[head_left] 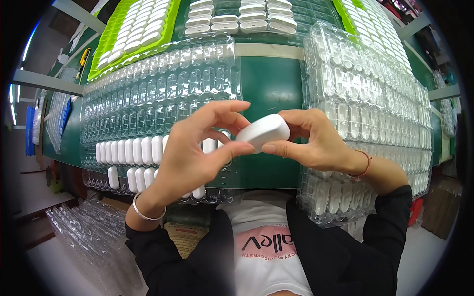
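Head view: both hands meet above the near edge of the green table (270, 84), pinching one white oblong case (262, 131) between them. The left hand (190, 155) closes thumb and fingertips on the case's left end; the right hand (316, 140) clamps its right end. Below the left hand a clear blister tray (158, 89) holds two partial rows of white cases (129, 151) near its front edge. A taller stack of filled clear trays (365, 108) sits at the table's right edge.

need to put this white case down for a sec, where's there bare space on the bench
Bare green bench shows only between the left clear tray and the right tray stack. Elsewhere trays crowd it. Both hands hold the white case over that strip.
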`<move>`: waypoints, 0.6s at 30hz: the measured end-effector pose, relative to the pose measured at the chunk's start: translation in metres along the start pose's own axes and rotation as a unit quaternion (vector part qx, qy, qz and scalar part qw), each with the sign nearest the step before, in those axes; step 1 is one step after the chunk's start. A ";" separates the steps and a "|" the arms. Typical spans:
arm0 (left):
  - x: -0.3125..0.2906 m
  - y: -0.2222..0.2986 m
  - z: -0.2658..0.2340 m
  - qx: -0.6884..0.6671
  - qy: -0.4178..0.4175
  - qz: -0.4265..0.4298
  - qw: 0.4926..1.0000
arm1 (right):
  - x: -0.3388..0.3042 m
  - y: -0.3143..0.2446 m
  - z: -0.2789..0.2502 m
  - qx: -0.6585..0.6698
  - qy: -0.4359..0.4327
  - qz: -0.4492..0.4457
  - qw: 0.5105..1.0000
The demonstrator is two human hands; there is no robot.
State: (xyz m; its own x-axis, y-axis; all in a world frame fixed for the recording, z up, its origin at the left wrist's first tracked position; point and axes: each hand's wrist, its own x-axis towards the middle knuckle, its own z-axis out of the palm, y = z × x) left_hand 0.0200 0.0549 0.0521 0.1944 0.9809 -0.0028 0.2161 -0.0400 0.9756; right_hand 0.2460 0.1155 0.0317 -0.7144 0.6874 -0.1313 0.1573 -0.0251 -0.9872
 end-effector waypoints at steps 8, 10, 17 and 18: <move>0.000 -0.011 -0.007 -0.146 -0.006 -0.075 0.986 | 0.003 0.008 0.001 -0.024 -0.004 -0.086 0.996; -0.003 -0.009 -0.001 -0.159 -0.009 -0.053 0.986 | 0.003 0.008 0.002 -0.013 -0.001 -0.088 0.996; -0.009 -0.003 0.000 0.028 0.025 0.108 0.993 | 0.002 0.002 -0.001 -0.044 0.014 -0.047 0.998; -0.009 -0.001 0.001 0.012 0.015 0.074 0.997 | 0.002 0.005 0.001 -0.041 0.014 -0.067 0.997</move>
State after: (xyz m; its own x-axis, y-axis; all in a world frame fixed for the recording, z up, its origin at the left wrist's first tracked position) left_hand 0.0195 0.0462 0.0508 0.1972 0.9691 0.1479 0.2105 -0.1892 0.9591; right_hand 0.2446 0.1164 0.0263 -0.7132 0.7010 0.0041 0.1187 0.1265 -0.9848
